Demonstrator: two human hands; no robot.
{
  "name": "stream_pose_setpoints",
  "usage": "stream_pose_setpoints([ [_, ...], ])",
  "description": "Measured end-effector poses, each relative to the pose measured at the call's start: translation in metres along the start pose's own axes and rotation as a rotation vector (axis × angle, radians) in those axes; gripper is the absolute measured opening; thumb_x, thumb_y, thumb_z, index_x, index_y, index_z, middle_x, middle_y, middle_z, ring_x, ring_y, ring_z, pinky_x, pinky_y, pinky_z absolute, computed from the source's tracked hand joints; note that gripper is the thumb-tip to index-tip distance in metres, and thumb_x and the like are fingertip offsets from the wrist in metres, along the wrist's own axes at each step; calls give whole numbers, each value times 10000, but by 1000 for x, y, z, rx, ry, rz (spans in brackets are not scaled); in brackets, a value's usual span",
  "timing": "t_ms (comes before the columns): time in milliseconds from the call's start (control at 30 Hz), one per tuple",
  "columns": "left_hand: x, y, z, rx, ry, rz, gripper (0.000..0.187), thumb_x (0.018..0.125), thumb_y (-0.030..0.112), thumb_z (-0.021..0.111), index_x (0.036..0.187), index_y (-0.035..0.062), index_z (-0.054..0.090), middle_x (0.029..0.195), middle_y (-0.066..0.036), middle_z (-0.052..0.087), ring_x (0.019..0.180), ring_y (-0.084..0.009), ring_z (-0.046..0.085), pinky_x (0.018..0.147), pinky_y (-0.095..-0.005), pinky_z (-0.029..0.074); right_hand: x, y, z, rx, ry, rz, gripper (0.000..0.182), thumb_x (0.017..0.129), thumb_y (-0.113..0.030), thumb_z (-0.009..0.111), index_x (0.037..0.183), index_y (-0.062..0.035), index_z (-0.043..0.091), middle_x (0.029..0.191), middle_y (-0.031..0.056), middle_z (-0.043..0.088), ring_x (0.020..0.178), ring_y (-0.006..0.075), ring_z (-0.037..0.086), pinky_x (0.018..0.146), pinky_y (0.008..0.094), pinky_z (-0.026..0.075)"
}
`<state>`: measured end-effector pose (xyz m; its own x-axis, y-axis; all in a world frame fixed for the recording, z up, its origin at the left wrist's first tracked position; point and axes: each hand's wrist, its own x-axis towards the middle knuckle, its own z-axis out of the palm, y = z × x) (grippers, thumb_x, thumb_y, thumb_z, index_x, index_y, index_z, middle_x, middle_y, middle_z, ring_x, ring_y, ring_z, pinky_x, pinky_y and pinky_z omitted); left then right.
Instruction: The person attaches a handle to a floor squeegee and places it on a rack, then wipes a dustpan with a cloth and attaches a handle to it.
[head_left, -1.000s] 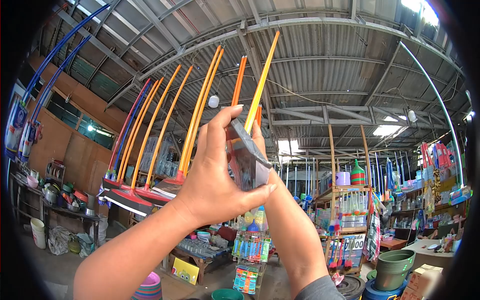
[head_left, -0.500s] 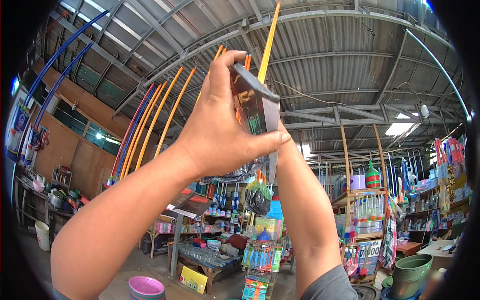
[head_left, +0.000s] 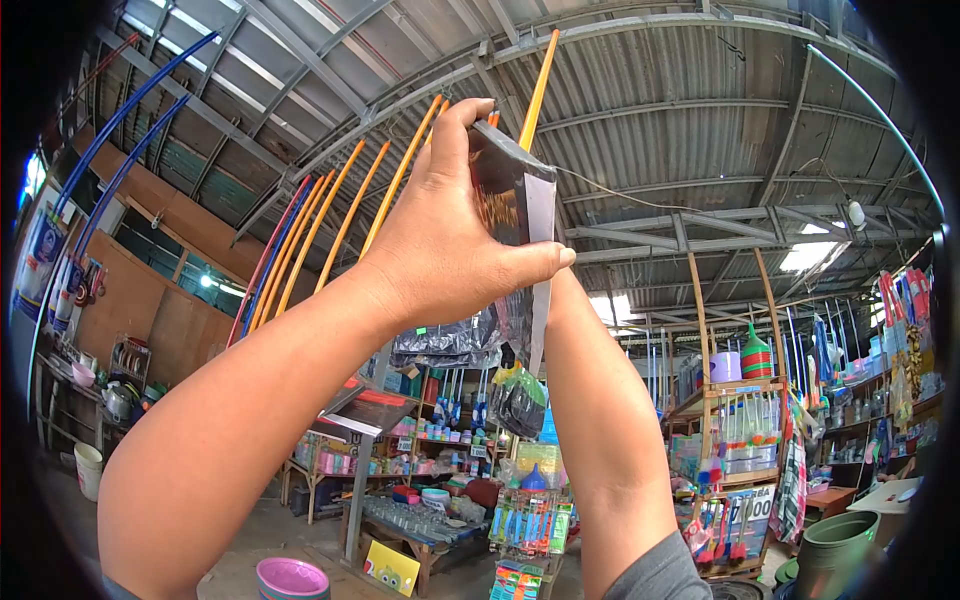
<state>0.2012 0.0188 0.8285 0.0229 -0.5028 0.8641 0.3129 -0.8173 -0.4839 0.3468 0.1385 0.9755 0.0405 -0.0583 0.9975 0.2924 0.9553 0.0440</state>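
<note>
My left hand (head_left: 440, 215) is raised in front of me, its fingers and thumb wrapped round a flat dark plastic package (head_left: 515, 200) with a pale edge strip. My right forearm (head_left: 610, 400) rises behind the package, which hides the right hand. Under the package hang black plastic packs (head_left: 450, 338) and a green and black bundle (head_left: 518, 398). An orange pole (head_left: 540, 90) sticks up just behind the package's top.
Several orange poles (head_left: 330, 225) stand at the left. A wooden rack (head_left: 742, 440) with brushes is on the right, near green pots (head_left: 835, 545). A pink tub (head_left: 292, 578) sits at the bottom, and a low table (head_left: 420, 525) holds glassware.
The view has shifted slightly, so the racks and poles sit a little differently. My left hand keeps its grip, and the package is turned to show more of its dark face.
</note>
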Motion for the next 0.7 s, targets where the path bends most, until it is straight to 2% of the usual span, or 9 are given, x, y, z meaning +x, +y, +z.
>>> stream_pose_setpoints([
  [33, 1, 1, 0, 4, -3, 2, 1019, 621, 274, 827, 1361, 30, 169, 1208, -246, 438, 1164, -346, 473, 1019, -394, 386, 9, 12, 2, -25, 40, -36, 788, 765, -35, 652, 1440, 19, 248, 1025, 200, 647, 813, 208, 653, 665, 309, 519],
  [167, 3, 3, 2, -16, -15, -3, 1021, 620, 272, 825, 1362, 26, 169, 1212, -243, 436, 1167, -340, 469, 1021, -395, 383, -4, -13, -2, -11, 63, -11, 787, 762, -31, 644, 1443, 7, 251, 1021, 205, 645, 822, 201, 647, 684, 307, 516],
  [233, 7, 3, 1, -19, -12, 25, 1019, 619, 271, 825, 1360, 21, 172, 1213, -241, 436, 1167, -338, 467, 1021, -396, 384, -16, -38, -6, 49, -23, 111, 786, 766, -33, 642, 1445, 5, 248, 1037, 215, 637, 826, 198, 643, 695, 304, 513],
  [367, 12, 1, -1, -9, -17, 21, 1009, 618, 269, 824, 1360, 27, 185, 1223, -242, 427, 1167, -339, 467, 1022, -393, 383, -6, -33, 0, 105, -11, 91, 784, 772, -31, 642, 1445, 7, 243, 1021, 217, 641, 800, 201, 642, 684, 305, 515],
  [467, 14, 2, -5, 10, -15, 11, 1010, 616, 274, 824, 1360, 30, 187, 1224, -249, 422, 1167, -344, 468, 1024, -392, 384, 0, -32, 7, 13, 1, 98, 786, 777, -29, 640, 1448, 5, 233, 999, 208, 647, 779, 202, 643, 676, 311, 517],
  [633, 17, 5, -8, 27, -38, -33, 1019, 612, 278, 824, 1361, 24, 181, 1225, -258, 417, 1166, -349, 473, 1023, -395, 389, -9, -37, 12, 197, -24, 80, 803, 769, -25, 636, 1453, 4, 218, 967, 191, 650, 758, 192, 643, 643, 308, 518],
  [700, 18, 4, -9, 27, -37, -36, 1018, 617, 275, 820, 1366, 31, 175, 1231, -255, 412, 1160, -348, 479, 1021, -397, 393, -7, -37, 11, 178, -27, 114, 804, 767, -24, 637, 1453, 5, 218, 964, 189, 650, 748, 189, 642, 629, 308, 518],
])
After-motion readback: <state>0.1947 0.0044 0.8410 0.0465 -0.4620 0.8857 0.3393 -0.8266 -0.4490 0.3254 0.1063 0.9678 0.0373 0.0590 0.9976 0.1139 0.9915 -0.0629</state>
